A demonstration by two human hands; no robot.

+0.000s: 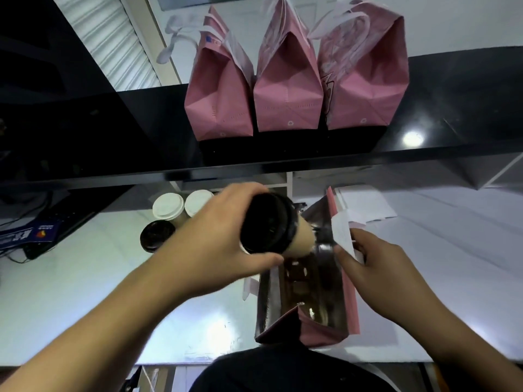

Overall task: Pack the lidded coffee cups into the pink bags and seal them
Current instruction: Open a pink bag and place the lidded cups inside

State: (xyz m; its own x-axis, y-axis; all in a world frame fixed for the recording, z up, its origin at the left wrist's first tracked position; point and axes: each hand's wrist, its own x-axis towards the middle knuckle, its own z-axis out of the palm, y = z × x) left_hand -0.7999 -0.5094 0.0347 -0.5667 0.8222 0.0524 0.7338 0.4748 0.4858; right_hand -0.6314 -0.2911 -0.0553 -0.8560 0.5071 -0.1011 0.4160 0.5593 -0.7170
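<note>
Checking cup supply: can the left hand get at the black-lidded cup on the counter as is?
Probably not yet: the left hand is full, gripping a black-lidded cup over the open bag. The path to the counter cup looks free.

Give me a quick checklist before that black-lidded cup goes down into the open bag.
1. Cup held firmly: ok. The left hand wraps around the cup near its lid.
2. Lid seated: cannot tell. The black lid is on, but motion blur hides its rim.
3. Bag mouth open: ok. The right hand pinches the open bag by its rim, with the foil lining showing.
4. Room inside: cannot tell. Something dark sits in the bag, too blurred to identify.
5. Cup upright: not ok. It is tilted, lid toward the camera.
6. Cups left on the counter: ok. Three lidded cups wait to the left.
</note>
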